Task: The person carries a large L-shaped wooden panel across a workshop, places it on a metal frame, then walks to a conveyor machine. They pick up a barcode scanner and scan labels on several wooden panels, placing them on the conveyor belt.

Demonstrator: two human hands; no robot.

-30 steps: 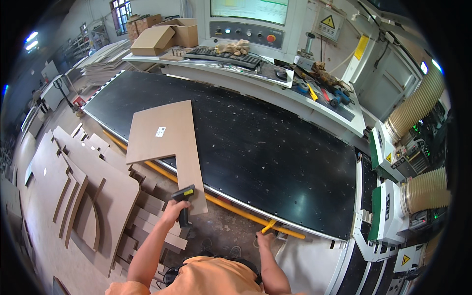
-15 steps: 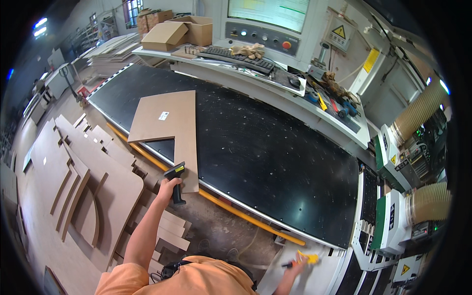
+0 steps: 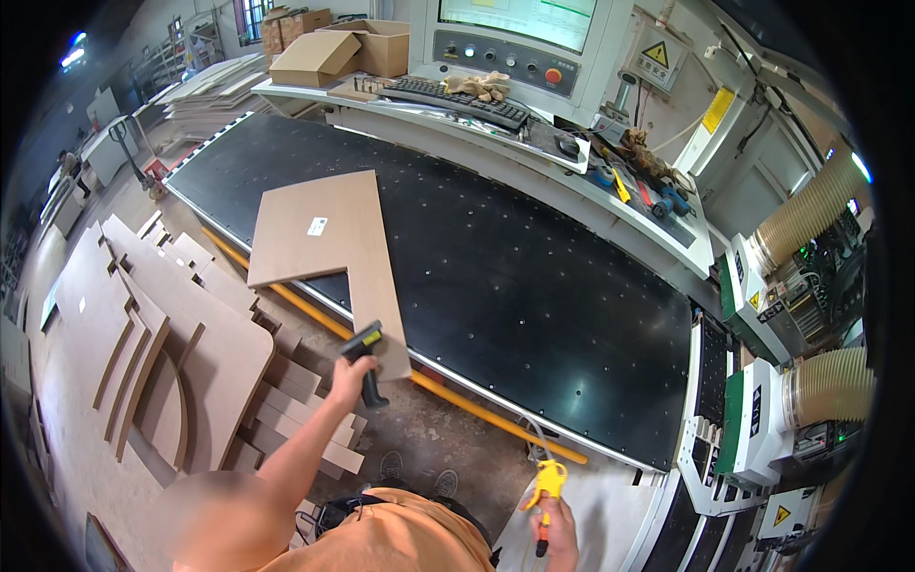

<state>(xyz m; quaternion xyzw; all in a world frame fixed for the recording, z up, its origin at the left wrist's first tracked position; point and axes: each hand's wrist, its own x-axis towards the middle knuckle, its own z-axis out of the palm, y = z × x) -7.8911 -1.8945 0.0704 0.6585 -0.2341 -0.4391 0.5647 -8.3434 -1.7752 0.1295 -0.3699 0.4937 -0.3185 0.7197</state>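
Note:
My left hand (image 3: 353, 381) is wrapped round the grip of a black handheld barcode scanner (image 3: 363, 340). The scanner is over the narrow leg of a notched brown wooden panel (image 3: 322, 227) bearing a white label. That panel lies on the black machine bed (image 3: 534, 286), its leg reaching past the front edge. At the lower right, my right hand (image 3: 562, 536) is closed on a yellow air blow gun (image 3: 548, 483) with an orange and black end. A grey hose (image 3: 539, 439) runs up from the gun toward the bed edge.
A yellow bar (image 3: 486, 415) runs along the bed's front. Cut wooden panels (image 3: 210, 372) are stacked at left. Behind the bed, a shelf holds a keyboard (image 3: 457, 102), gloves (image 3: 479, 86) and cardboard boxes (image 3: 381, 48). Machine heads with ribbed hoses (image 3: 829, 391) stand at right.
The scanner in my left hand has shifted right, and the panel's leg has swung right with it. My right hand has turned the blow gun upright and moved it left.

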